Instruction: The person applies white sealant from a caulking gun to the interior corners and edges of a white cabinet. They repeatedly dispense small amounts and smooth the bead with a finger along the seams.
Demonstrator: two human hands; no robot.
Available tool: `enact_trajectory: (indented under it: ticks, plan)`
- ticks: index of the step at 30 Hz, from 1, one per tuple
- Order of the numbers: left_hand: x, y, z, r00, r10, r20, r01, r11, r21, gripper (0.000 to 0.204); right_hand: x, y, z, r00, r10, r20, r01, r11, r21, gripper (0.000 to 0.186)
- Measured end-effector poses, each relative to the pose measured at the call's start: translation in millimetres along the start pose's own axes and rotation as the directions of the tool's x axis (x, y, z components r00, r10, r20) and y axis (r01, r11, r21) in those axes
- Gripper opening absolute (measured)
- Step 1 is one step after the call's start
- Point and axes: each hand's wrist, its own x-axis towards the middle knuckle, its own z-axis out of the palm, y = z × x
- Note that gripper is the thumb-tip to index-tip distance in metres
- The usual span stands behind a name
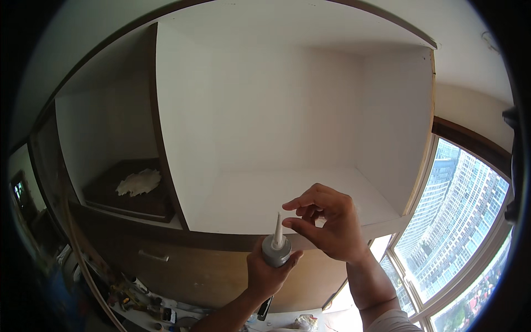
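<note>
My left hand [264, 274] grips a grey cylindrical tube [276, 254] with a white tapered nozzle [279, 227] pointing up. Beside the nozzle's tip is my right hand [323, 221], thumb and index finger apart, the other fingers curled; I see nothing held in it. Behind both hands is an open white cupboard compartment [282, 110], framed by dark wood along its left and lower edges.
A darker left compartment holds a pale, ragged flat piece [138, 182]. Below is a wooden cabinet front with a handle [153, 255]; cluttered small items [168, 315] lie at the lower left. A large window [464, 221] at right shows tall buildings.
</note>
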Motion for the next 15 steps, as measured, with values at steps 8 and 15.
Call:
enact_trajectory:
  ticks: [8, 15]
  plan:
    - [1.2, 0.4, -8.2, 1.000, 0.024, -0.014, -0.023, 0.996, 0.088, 0.046, 3.1, 17.6, 5.9, 0.997, 0.067, 0.022, -0.069, 0.993, 0.094, 0.014]
    - [9.7, 7.1, -15.8, 0.996, 0.082, -0.026, -0.077, 0.983, 0.168, 0.047, 13.6, 28.4, 10.5, 0.995, 0.096, -0.002, -0.095, 0.991, 0.095, 0.012]
